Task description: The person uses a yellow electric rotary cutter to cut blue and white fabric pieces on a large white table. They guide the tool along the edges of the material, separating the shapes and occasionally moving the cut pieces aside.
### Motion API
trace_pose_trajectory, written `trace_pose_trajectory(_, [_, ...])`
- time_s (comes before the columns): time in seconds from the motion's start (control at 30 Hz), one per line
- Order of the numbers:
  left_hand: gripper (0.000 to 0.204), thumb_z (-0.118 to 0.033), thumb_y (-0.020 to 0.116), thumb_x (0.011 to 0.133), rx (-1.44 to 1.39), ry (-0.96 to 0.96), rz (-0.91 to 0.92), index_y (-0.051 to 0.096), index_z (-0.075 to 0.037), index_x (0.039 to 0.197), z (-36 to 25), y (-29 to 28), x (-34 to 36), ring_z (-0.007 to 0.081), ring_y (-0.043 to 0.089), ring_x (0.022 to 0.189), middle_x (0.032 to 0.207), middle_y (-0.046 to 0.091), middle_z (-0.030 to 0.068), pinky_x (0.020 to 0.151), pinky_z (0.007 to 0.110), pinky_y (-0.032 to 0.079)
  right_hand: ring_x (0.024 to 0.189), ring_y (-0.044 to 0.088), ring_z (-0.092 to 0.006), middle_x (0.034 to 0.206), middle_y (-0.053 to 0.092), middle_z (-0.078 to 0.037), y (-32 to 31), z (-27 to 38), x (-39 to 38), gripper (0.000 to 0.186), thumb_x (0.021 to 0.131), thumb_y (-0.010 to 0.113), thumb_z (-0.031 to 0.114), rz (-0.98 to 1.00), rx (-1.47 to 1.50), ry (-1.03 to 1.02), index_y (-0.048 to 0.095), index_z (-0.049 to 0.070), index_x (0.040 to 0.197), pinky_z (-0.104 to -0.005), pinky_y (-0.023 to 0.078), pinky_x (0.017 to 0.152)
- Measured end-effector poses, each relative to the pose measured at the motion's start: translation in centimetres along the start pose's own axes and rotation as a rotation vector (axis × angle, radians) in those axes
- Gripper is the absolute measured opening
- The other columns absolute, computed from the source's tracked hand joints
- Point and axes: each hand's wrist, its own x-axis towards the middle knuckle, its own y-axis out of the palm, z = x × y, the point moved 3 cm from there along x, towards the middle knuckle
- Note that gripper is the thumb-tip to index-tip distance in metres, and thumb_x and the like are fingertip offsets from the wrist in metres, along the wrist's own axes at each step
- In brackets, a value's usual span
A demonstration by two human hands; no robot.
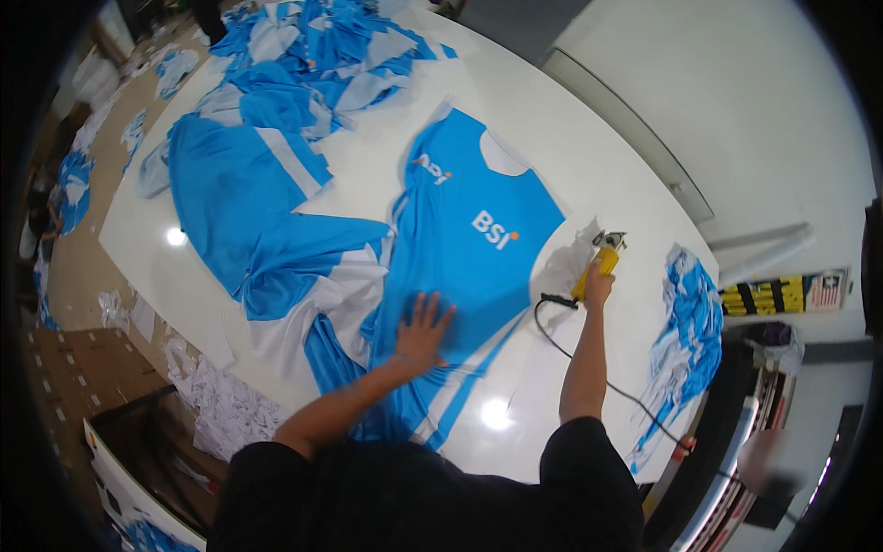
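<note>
A bright blue jersey panel (478, 267) with a scooped neck and white and orange print lies on the white table in front of me. My left hand (425, 333) rests flat on its lower part, fingers spread. To the right of the panel, my right hand (598, 283) is wrapped round the yellow body of a small electric fabric cutter (605, 260). The cutter's metal head points away from me, just beside the panel's right edge. A black cord (589, 366) runs from the cutter toward the table's right edge. More blue and white fabric (267, 230) lies bunched on the left, touching the panel.
A large heap of blue and white pieces (317, 55) covers the far end of the white table (501, 419). Blue and white scraps (685, 322) are piled at the right edge. White scraps (216, 396) and cardboard boxes (87, 386) lie on the floor at left. Fabric rolls stand lower right.
</note>
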Motion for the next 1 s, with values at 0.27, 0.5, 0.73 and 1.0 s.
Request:
trace_pose_trajectory(0.27, [0.099,-0.036,0.082,0.084,0.591,0.101,-0.081,0.027,-0.023,0.166,10.6,-1.7,-8.3,0.0482,0.013,0.157,0.171,0.017,0.0218,0.122,0.068,0.018,0.094,0.072,-0.0401,0.106,0.071,-0.027,-17.7,-13.8,-26.6,0.057,0.097,0.068,0.039,0.01,-0.106,0.052,0.05,-0.004,0.129,-0.0478,0.057,0.081])
trace_pose_trajectory(0.5, [0.124,-0.048,0.089,0.075,0.096,-0.037,0.106,0.011,-0.026,0.168,0.7,-1.2,-1.1,0.0541,0.001,0.156,0.174,0.0,0.0206,0.11,0.087,0.011,0.099,0.067,-0.054,0.105,0.069,-0.036,-19.8,-10.0,-41.0,0.054,0.095,0.071,0.024,0.239,-0.199,-0.138,0.046,-0.004,0.133,-0.0539,0.055,0.082])
trace_pose_trajectory(0.73, [0.153,-0.053,0.1,0.051,0.184,0.119,0.232,0.004,-0.03,0.168,8.4,-0.5,-6.9,0.0509,-0.007,0.157,0.174,-0.011,0.0158,0.107,0.089,0.018,0.1,0.064,-0.0557,0.109,0.064,-0.037,-18.6,-10.7,-51.4,0.054,0.095,0.071,0.025,0.397,-0.237,-0.152,0.042,-0.002,0.131,-0.0579,0.053,0.081])
trace_pose_trajectory(1.0, [0.155,-0.046,0.103,0.048,0.204,0.135,0.252,0.006,-0.032,0.168,10.0,-0.8,-7.6,0.0465,-0.008,0.159,0.174,-0.012,0.0136,0.11,0.087,0.02,0.097,0.063,-0.0569,0.104,0.063,-0.037,-16.4,-10.4,-51.9,0.048,0.098,0.068,0.025,0.384,-0.193,-0.162,0.043,-0.005,0.126,-0.0571,0.053,0.079])
